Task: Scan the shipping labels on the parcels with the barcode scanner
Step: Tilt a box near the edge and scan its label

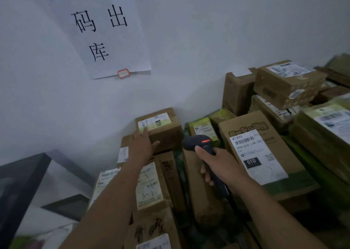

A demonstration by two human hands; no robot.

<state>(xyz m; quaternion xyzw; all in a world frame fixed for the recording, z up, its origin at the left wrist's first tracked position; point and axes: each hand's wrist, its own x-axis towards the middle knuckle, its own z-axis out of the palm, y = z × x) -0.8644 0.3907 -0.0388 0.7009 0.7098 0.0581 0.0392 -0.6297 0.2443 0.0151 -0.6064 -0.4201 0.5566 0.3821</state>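
Note:
A small cardboard parcel stands against the wall, with a white shipping label on top. My left hand grips its near left corner, fingers on the label's edge and thumb on the front face. My right hand holds the black barcode scanner by its handle. The scanner's head, with a red light lit on top, sits just right of that parcel and points away from me. A larger box with a label marked 010 lies to the right of the scanner.
Several more labelled parcels are stacked around: a tall pile at the right, green-wrapped packets behind the scanner, boxes under my left arm. A paper sign hangs on the white wall. A dark metal frame stands at the left.

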